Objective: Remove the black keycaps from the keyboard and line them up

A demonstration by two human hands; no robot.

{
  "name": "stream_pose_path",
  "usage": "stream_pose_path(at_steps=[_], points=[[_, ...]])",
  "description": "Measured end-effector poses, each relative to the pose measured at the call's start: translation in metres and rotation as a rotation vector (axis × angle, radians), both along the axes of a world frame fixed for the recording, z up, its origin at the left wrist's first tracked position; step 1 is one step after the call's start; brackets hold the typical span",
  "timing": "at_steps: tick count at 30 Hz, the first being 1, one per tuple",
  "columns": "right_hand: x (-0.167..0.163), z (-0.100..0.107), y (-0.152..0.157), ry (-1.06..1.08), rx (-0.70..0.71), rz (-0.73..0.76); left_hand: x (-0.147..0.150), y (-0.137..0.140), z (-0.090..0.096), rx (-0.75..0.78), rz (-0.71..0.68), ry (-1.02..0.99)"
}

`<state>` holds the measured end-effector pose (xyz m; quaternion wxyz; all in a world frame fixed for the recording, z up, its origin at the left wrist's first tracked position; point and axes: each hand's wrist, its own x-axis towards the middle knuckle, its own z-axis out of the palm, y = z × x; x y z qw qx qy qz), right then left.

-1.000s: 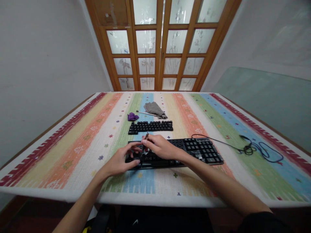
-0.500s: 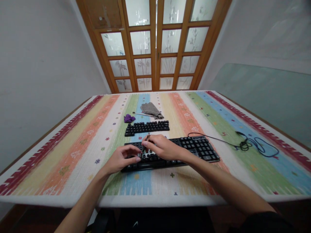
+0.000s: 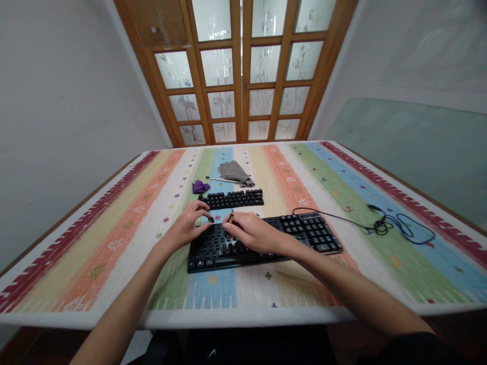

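Note:
A black keyboard [image 3: 319, 230] lies in front of me, with part of its left half stripped of keycaps. My left hand [image 3: 184, 225] is just above its upper left corner, pinching a small black keycap [image 3: 211, 220] between thumb and fingers. Over the stripped area, my right hand [image 3: 253, 232] grips a thin, dark, tweezer-like tool [image 3: 231, 216], its lower end mostly hidden by the fingers. Beyond the keyboard, loose black keycaps [image 3: 236, 199] stand in neat rows, their left end partly behind my left hand.
A crumpled purple cloth [image 3: 200, 186] lies behind the keycap rows. Farther back are a grey cloth [image 3: 236, 172] and a thin stick-like brush [image 3: 220, 179]. The coiled cable [image 3: 384, 225] rests at the right on the striped tablecloth [image 3: 125, 243].
My left hand has moved up and away from the keyboard toward the keycap rows, carrying a keycap. My right hand stays over the keyboard with the tool. The keyboard's left end has shifted slightly.

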<state>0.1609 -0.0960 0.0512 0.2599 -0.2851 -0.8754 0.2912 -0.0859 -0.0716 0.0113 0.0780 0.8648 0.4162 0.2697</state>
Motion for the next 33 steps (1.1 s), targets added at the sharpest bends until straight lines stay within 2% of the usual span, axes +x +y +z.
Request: stream_pose_path(at_steps=[5,9,24,33], points=[[0.002,0.002,-0.004,-0.019,-0.004,0.005,-0.002,0.038,-0.02,0.047,0.007,0.13],[0.003,0.001,-0.005,-0.039,0.026,0.003,-0.003,0.051,-0.031,0.085,0.01,0.198],[0.003,-0.002,-0.005,-0.06,0.045,0.029,-0.002,0.053,-0.032,0.134,0.025,0.228],[0.004,-0.006,-0.005,-0.047,0.003,0.025,-0.004,0.052,-0.032,0.124,0.039,0.206]])
